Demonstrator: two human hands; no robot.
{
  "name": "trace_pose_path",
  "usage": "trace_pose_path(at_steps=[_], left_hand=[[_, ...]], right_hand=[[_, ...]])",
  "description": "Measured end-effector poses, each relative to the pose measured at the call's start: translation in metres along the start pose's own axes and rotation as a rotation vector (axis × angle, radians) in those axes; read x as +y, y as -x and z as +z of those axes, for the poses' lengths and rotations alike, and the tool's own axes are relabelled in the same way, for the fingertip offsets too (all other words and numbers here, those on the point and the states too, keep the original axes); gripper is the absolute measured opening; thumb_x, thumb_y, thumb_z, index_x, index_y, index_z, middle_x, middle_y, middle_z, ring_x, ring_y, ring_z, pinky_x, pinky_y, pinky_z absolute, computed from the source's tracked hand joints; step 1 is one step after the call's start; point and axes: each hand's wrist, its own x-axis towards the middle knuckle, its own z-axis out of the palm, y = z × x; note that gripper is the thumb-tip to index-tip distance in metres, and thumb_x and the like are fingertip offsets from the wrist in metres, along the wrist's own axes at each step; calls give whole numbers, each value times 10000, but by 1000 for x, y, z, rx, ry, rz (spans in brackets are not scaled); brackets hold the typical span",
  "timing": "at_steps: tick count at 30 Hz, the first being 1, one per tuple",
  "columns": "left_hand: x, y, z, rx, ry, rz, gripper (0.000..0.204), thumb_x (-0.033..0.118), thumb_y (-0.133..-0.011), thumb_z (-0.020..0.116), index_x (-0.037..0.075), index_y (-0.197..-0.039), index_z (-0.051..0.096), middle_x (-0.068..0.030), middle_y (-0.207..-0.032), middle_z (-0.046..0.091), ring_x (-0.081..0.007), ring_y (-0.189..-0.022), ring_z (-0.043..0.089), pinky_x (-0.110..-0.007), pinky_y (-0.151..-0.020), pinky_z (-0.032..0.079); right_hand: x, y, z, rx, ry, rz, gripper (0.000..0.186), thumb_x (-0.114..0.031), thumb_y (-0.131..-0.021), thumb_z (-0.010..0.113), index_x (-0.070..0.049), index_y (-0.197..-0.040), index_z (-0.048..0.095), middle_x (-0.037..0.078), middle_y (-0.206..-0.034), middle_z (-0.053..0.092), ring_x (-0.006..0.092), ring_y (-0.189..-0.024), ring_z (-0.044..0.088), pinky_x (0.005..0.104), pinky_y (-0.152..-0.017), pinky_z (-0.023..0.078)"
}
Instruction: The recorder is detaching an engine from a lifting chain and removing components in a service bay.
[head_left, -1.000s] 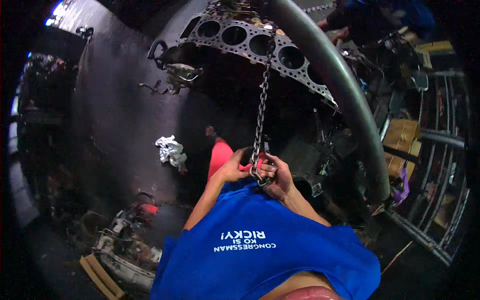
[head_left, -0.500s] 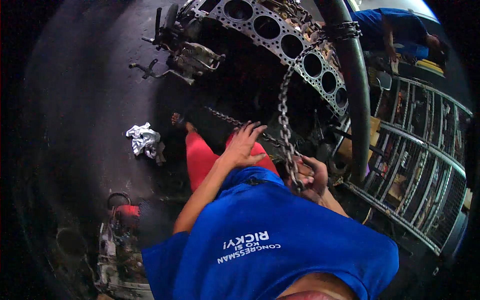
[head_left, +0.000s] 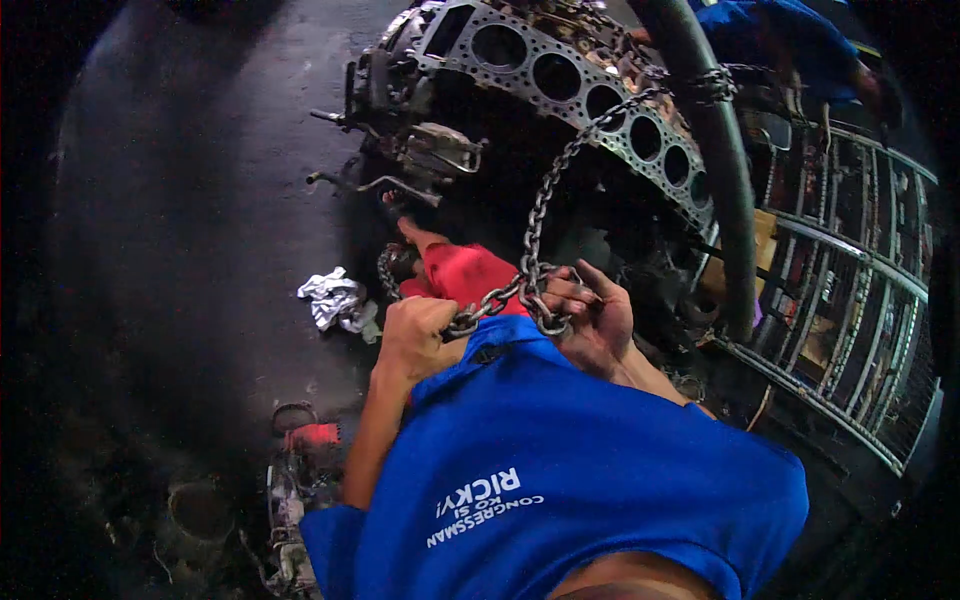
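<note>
A steel chain (head_left: 540, 215) slopes down from a dark metal pole (head_left: 728, 200), where it is wound around, to both my hands in front of my waist. My left hand (head_left: 412, 335) is closed in a fist around one run of it, and a loose length hangs beyond, beside my leg. My right hand (head_left: 598, 325) pinches the links where the chain bunches into a short loop, its index finger raised. Beyond my hands lies a long engine block (head_left: 555, 78) with a row of round cylinder bores in its flat top face.
Engine parts with a bent pipe (head_left: 375, 185) lie left of the block. A crumpled silvery cloth (head_left: 332, 298) is on the dark floor, with a red-topped machine part (head_left: 313, 436) nearer. At right stands a metal rack (head_left: 840, 240). Another person in blue (head_left: 785, 35) bends at the far right.
My left hand has gone from lying spread on the chain to gripping it, and has moved left and nearer. My right hand has lifted the links slightly away. The view has shifted a little.
</note>
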Motion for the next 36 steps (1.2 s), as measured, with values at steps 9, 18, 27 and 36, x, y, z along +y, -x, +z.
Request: trace_pose_path(at_steps=[9, 18, 27, 36], left_hand=[[6, -41, -73, -63, -109, -217, 257, 242, -707, 698, 44, -649, 543, -151, -636, 581, -361, -620, 593, -456, -570, 459], [-20, -101, -152, -504, -239, -404, 277, 304, -773, 658, 28, -767, 632, -213, -737, 632, -397, -698, 626, -484, -637, 492], [-87, -130, -249, -1019, -54, -36, 300, 298, -808, 607, 2, -810, 649, -234, -744, 638, -402, -729, 642, -490, -673, 509], [-133, -109, -360, -1020, 168, -410, 364, 298, -864, 629, -43, -744, 580, -119, -566, 535, -199, -531, 536, -389, -529, 404]], right_hand=[[-6, -58, 79, -139, -50, 73, 325, -183, -935, 486, 75, -1124, 547, 154, -1097, 632, 281, -1016, 617, 431, -1049, 398], [28, -106, 140, 27, -266, -148, 415, -140, -935, 440, 138, -1242, 425, 239, -1183, 578, 331, -1160, 550, 448, -1094, 355], [156, -110, 171, 39, -521, -734, 460, -147, -938, 429, 102, -1322, 381, 267, -1409, 391, 359, -1338, 372, 429, -1122, 331], [329, -117, 169, 174, -199, -977, 345, -144, -904, 496, 4, -1212, 540, 159, -1257, 562, 303, -1245, 484, 419, -1047, 398]])
